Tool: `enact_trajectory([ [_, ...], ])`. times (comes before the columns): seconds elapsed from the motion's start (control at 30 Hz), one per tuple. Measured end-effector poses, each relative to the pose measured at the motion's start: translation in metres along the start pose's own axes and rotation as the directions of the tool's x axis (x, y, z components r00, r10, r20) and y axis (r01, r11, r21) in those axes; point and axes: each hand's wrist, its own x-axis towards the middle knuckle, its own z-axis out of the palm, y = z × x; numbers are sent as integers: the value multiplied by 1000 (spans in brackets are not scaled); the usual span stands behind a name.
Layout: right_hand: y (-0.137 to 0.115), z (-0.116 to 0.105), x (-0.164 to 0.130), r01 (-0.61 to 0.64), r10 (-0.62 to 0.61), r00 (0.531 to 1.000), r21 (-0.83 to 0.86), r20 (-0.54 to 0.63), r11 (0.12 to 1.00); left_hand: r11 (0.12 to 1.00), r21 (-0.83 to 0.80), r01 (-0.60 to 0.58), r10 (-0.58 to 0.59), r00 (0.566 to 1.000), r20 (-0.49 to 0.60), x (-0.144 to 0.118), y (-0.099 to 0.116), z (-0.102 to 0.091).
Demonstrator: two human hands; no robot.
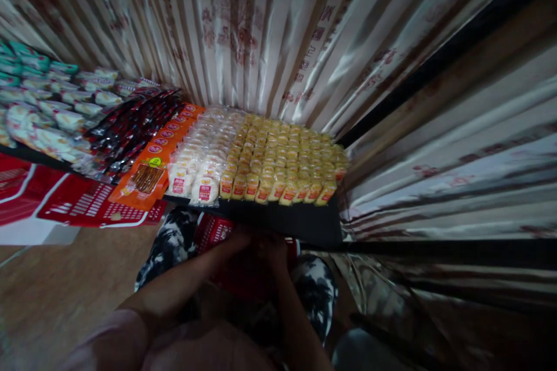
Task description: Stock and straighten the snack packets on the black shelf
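Both of my hands are low between my knees, inside or over a red plastic basket (215, 229) just below the shelf edge. My left hand (238, 239) reaches in from the left, and my right hand (273, 248) is close beside it. Deep shadow hides the fingers of both, so I cannot make out what they touch or hold. Above them on the black shelf (300, 217) stand tight rows of small yellow wrapped cakes (282, 156). Left of these are white round crackers in clear wrappers (204, 168).
Further left lie an orange snack packet (145, 177), dark red packets (134, 122), white packets (65, 116) and teal packets (28, 58). More red baskets (82, 200) stand below the shelf at left. A pleated curtain (261, 29) hangs behind and right.
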Motion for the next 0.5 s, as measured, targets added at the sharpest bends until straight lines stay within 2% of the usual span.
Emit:
enact_trajectory([
  [0.1,-9,-9,-8,-89,81,994,131,67,987,992,-113,-49,59,994,88,-16,-10,-8],
  [0.2,-20,-19,-15,-219,187,973,295,133,930,976,-213,-49,84,984,158,-32,-16,-15],
  [0.4,-38,-29,-22,-262,225,964,399,140,878,959,-261,-111,148,981,123,-50,-15,-22],
  [0.5,-48,-36,-24,-270,203,961,486,186,832,937,-337,-86,118,990,76,-53,-18,-23],
])
